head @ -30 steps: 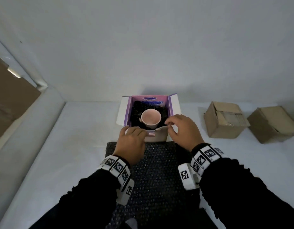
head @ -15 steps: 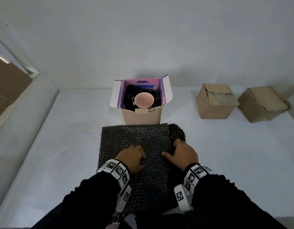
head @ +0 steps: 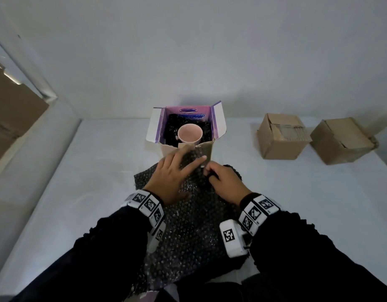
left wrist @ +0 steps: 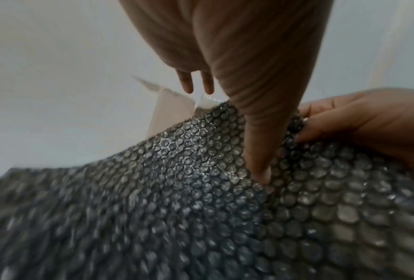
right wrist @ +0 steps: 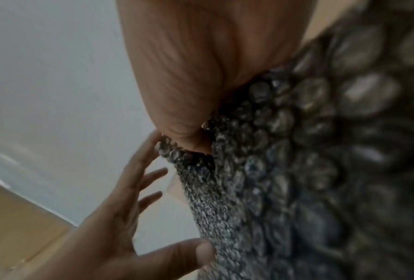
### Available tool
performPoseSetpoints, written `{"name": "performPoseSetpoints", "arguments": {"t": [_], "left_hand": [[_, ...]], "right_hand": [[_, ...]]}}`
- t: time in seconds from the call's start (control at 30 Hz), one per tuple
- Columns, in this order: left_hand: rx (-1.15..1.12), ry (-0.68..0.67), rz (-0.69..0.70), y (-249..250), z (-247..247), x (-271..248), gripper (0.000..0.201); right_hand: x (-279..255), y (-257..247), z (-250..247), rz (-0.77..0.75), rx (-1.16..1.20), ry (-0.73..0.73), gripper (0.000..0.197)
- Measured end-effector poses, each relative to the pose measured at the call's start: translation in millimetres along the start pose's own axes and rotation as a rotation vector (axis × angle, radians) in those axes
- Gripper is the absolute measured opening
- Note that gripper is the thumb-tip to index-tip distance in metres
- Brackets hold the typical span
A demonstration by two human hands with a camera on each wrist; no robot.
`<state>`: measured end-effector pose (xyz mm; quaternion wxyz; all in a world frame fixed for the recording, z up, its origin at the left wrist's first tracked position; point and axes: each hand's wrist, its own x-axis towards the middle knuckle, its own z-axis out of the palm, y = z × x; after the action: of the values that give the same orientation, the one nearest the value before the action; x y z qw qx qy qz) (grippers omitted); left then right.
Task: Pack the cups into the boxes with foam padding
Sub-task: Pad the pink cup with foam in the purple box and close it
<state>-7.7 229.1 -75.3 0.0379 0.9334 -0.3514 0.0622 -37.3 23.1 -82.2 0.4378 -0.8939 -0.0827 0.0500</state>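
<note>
A pink cup (head: 190,133) stands upright in the open purple-lined box (head: 218,120), with dark bubble wrap around it. On the table in front of the box lies a black bubble wrap sheet (head: 188,227), its far edge lifted up against the box front. My left hand (head: 179,166) lies on that raised part with its fingers spread straight, and its thumb (left wrist: 258,151) presses into the bubble wrap sheet (left wrist: 177,189). My right hand (head: 213,173) pinches the sheet's far right edge. The right wrist view shows its thumb (right wrist: 191,121) closed on the edge of the bubble wrap sheet (right wrist: 297,151).
Two closed brown cardboard boxes (head: 282,138) (head: 343,140) sit at the back right of the white table (head: 90,182). Flat cardboard (head: 11,110) leans beyond the table's left edge. A grey wall stands just behind the open box.
Both hands left the box front, drew back to the sheet's near part, then moved forward again. The sheet's far edge is now lifted toward the box, and the right hand has pinched it.
</note>
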Motion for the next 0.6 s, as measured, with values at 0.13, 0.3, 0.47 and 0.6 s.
{"name": "performPoseSetpoints", "arguments": {"t": [0.13, 0.3, 0.47, 0.6], "left_hand": [[-0.034, 0.129, 0.127, -20, -17, 24, 0.044], [-0.205, 0.146, 0.057, -26, -48, 31, 0.026], [-0.329, 0.161, 0.005, -27, -67, 31, 0.032], [-0.276, 0.246, -0.006, -35, -86, 30, 0.028]], "right_hand": [[17, -31, -25, -0.078, 0.024, 0.032, 0.019], [26, -43, -41, 0.054, 0.075, -0.087, 0.046], [31, -46, -33, 0.124, -0.105, -0.317, 0.046], [45, -62, -46, 0.078, -0.118, -0.188, 0.031]]}}
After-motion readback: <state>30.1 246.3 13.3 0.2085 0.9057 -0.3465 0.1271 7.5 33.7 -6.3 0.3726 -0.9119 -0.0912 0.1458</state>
